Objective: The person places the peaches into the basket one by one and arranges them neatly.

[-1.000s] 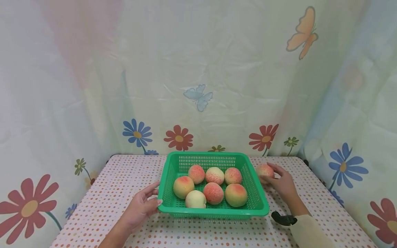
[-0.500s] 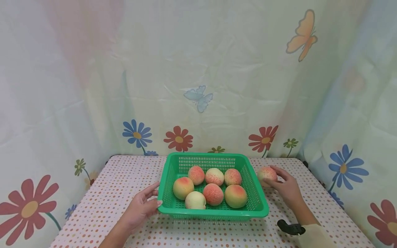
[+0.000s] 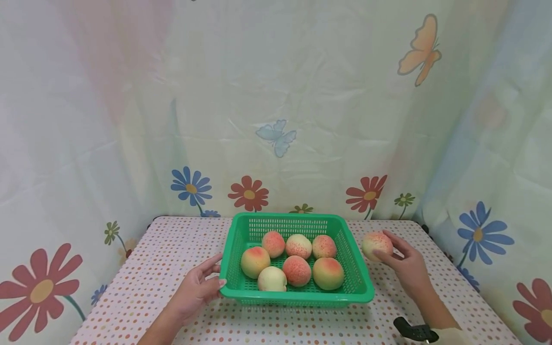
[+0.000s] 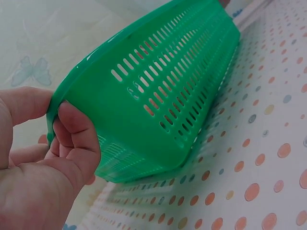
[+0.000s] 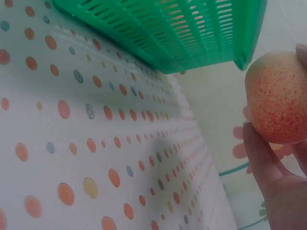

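A green slotted basket (image 3: 355,278) stands in the middle of the dotted table and holds several peaches (image 3: 296,269). My left hand (image 3: 202,285) grips the rim at the basket's front left corner (image 4: 56,103), thumb on top and fingers under the edge. My right hand (image 3: 403,261) holds one speckled peach (image 3: 376,245) just right of the basket, lifted off the table. In the right wrist view this peach (image 5: 277,98) sits between my fingers (image 5: 256,155), beside the basket's corner (image 5: 242,60).
The table wears a white cloth with coloured dots (image 3: 164,258). Flowered curtains (image 3: 276,139) close it in at the back and both sides. A black wrist strap (image 3: 414,331) shows on my right forearm.
My right hand has carried the peach slightly right and nearer, raising it off the cloth. The left hand and basket have stayed put.
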The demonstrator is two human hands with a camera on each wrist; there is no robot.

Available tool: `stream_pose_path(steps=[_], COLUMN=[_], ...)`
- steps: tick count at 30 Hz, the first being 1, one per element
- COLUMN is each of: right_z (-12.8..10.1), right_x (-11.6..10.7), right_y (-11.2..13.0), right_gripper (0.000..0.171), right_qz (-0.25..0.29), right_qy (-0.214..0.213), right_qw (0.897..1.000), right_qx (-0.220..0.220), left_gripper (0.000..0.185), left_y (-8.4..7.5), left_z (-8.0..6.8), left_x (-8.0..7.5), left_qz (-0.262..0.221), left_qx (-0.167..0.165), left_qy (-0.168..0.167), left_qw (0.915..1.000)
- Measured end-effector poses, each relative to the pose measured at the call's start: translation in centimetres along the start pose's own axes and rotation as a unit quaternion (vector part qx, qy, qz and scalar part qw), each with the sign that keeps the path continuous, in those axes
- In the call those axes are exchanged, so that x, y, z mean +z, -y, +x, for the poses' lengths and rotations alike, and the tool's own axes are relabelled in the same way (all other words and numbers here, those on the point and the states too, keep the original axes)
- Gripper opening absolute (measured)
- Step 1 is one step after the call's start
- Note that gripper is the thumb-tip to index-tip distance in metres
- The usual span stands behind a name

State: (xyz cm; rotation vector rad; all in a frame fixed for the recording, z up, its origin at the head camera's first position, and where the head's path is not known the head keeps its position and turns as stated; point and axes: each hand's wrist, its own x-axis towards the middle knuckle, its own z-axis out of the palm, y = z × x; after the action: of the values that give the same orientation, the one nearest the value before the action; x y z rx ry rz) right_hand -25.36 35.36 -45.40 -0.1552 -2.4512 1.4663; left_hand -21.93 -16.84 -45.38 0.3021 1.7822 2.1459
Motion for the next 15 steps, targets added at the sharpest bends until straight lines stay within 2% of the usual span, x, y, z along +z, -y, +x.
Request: stream_pose_path(steps=[9, 15], right_z=[-1.6, -2.5], right_x=[-0.8, -0.7], right_y=[1.2, 2.3], right_gripper=[0.073, 0.069], right_qz=[0.031, 0.080], right_qy=[-0.001, 0.008], right_qw=[0.999, 0.995], right_qx=[-0.035, -0.060], left_gripper=[0.082, 0.083], left_y=[0.0, 0.1], left_z=[0.1, 0.0], left_x=[0.1, -0.1], left_qz=[-0.001, -0.006], left_qx=[-0.002, 0.000], left_qy=[0.001, 0.002], left_qw=[1.0000, 1.0000])
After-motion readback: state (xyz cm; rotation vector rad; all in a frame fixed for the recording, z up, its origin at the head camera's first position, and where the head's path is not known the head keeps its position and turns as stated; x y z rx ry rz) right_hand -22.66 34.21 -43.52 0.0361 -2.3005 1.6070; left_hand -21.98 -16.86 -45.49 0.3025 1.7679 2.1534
